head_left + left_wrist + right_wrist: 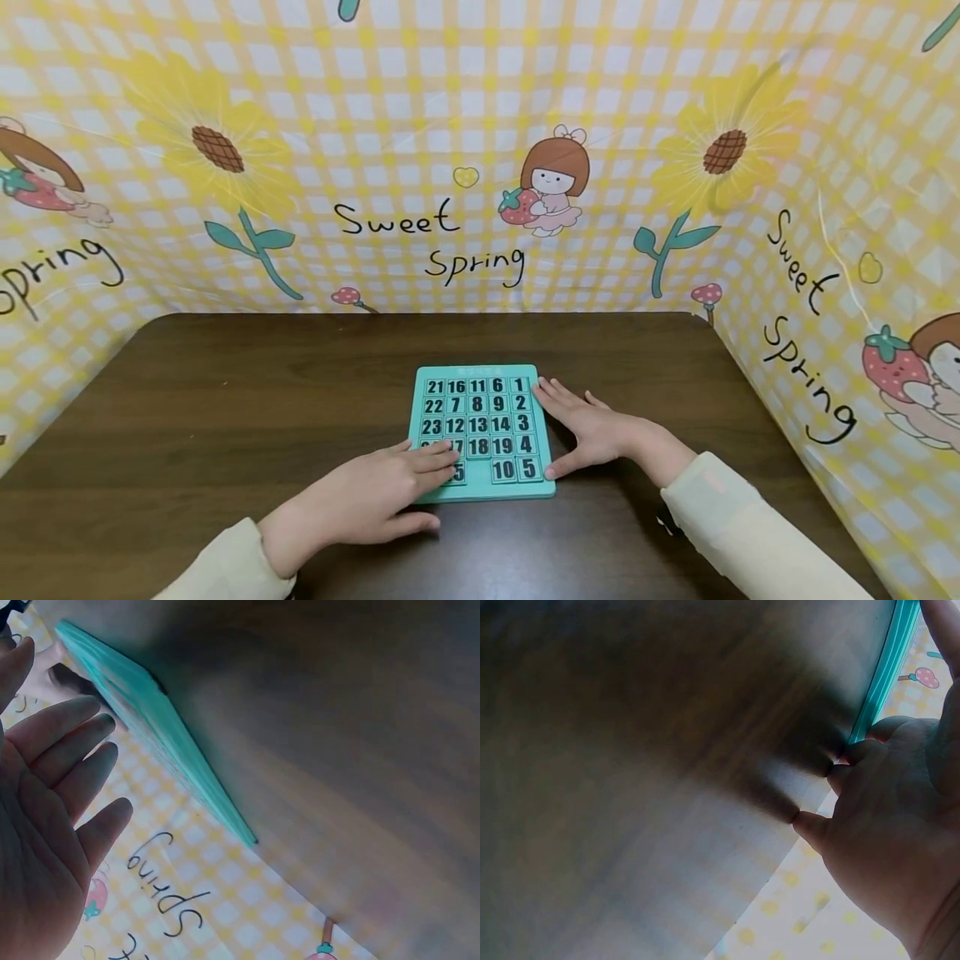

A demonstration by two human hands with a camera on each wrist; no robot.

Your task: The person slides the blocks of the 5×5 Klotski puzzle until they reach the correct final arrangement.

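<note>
Two pale sleeves come in first, the left sleeve point(236, 567) at the bottom left and the right sleeve point(750, 525) at the lower right. Now the left hand point(375, 492), just below and left of centre — we see its fingers point(435, 463) straight and grasping nothing, reaching over the lower left corner of the turquoise number board point(510, 492), with the thumb point(414, 525) lower down, off the board's near edge. Whether those fingertips press the tiles, we cannot tell.

The board lies flat, just below the middle of the frame, and we read up its rows: in the lowest, a bare slot between a half-covered tile point(457, 474) and the 10 tile point(503, 471); above, the 18 tile point(477, 447); at the far right of the top row, the 1 tile point(518, 385).

On the board's right side we have the right hand point(596, 429), fingers spread and extended rather than clenched, fingertips at the upper right edge, thumb near the lower right corner.

Beneath it all we see the dark wooden table point(225, 400) — and across the top, a yellow checked cloth point(420, 108) with sunflowers point(217, 148) and "Sweet Spring" lettering point(396, 219).
</note>
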